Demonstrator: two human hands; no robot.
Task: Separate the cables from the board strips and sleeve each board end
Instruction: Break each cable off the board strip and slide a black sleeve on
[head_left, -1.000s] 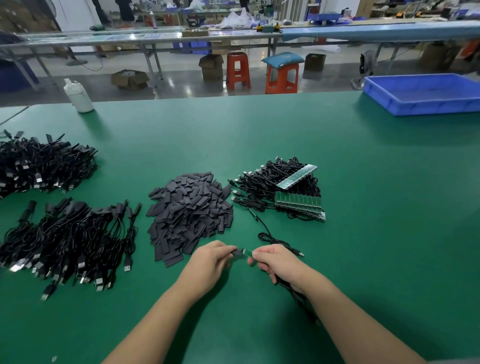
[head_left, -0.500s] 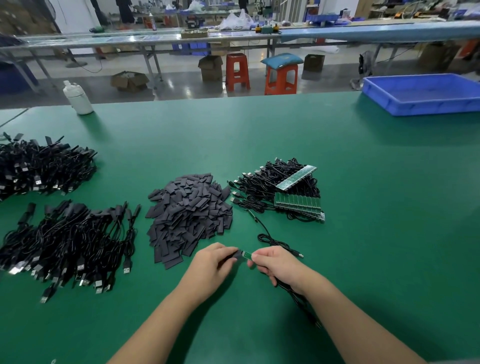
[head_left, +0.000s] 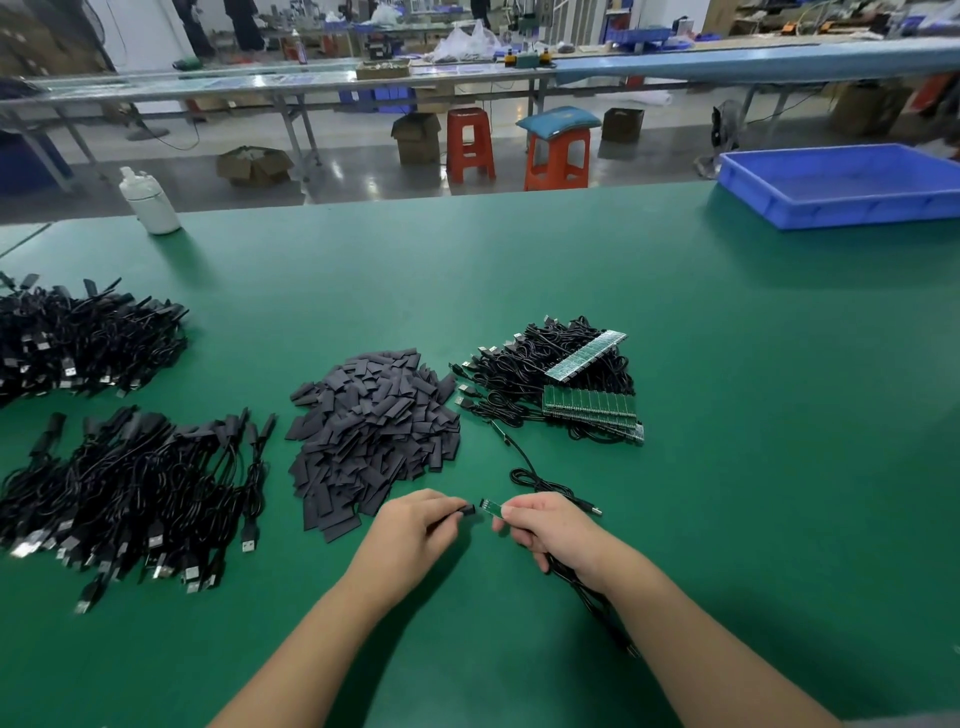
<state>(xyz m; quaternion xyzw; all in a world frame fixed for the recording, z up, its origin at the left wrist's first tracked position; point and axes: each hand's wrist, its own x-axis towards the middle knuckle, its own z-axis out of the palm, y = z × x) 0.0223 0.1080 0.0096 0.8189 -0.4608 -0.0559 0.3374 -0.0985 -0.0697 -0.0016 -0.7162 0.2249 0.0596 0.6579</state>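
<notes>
1. Half a sec ago the sleeve (head_left: 469, 510) and board end (head_left: 491, 507) looked touching. Now there's a small gap between them, so the sleeve isn't on yet, I think.
2. Left hand (head_left: 415, 525) pinches the black sleeve; its open end pokes out toward the other hand.
3. Right hand (head_left: 545, 525) pinches the little green board end, w/ the cable (head_left: 582, 587) running back under the wrist.
4. The board end lies long-ways left to right, bare tip pointing at the sleeve, just beside it.
5. Both sit btwn the two grips, near the sleeve pile (head_left: 374, 426); board strips (head_left: 589, 405) farther off.
</notes>
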